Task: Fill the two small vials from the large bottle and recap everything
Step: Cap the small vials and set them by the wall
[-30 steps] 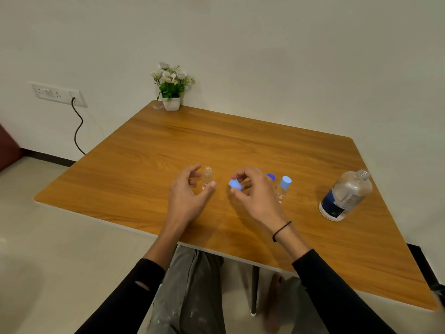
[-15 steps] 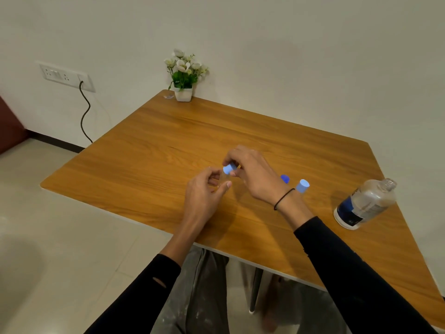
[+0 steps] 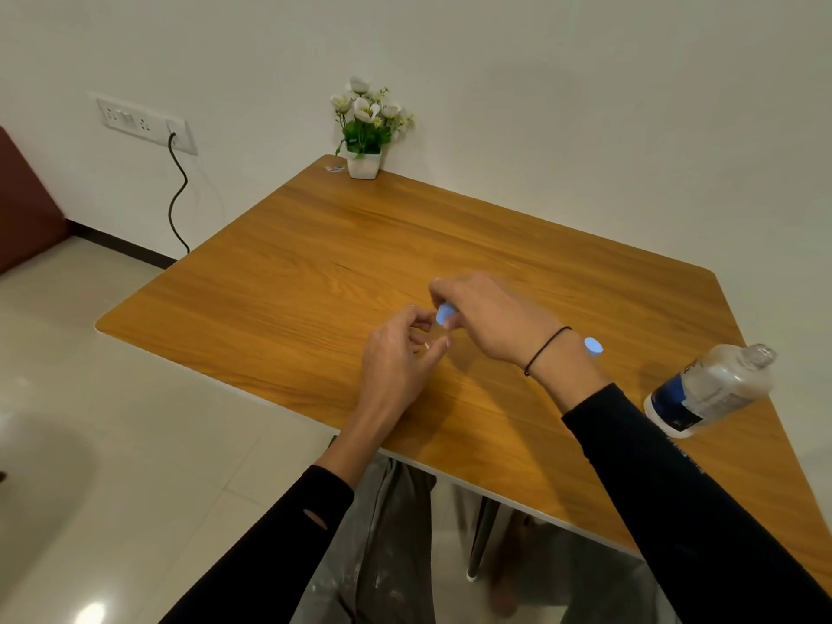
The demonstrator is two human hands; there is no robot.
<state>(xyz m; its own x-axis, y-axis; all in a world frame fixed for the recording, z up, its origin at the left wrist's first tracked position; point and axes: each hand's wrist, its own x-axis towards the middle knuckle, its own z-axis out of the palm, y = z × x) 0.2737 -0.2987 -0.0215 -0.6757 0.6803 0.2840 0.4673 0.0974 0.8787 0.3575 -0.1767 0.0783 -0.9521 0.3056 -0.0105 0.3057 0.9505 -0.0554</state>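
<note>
Now right hand point(image 3: 490, 319) pinches blue cap point(image 3: 444, 315) w/ left hand point(image 3: 396, 353) beside.

We list a wooden desk point(image 3: 342, 245) with a pale edge and rounded corners, set against a white wall point(image 3: 540, 83). At its far corner we record a small white pot point(image 3: 364, 164) holding white flowers point(image 3: 367, 105) with green leaves, standing upright, and just beside the pot to its left a tiny pale item point(image 3: 334, 168) too small for us to identify. On the wall to the left we note a white switch and socket plate point(image 3: 144, 124) with a dark cable point(image 3: 176, 195) plugged in and hanging to the floor. We enter a glossy cream tiled floor point(image 3: 112, 421), a dark skirting strip point(image 3: 121, 249), and a reddish-brown furnishing point(image 3: 22, 209) at the left edge.
</note>
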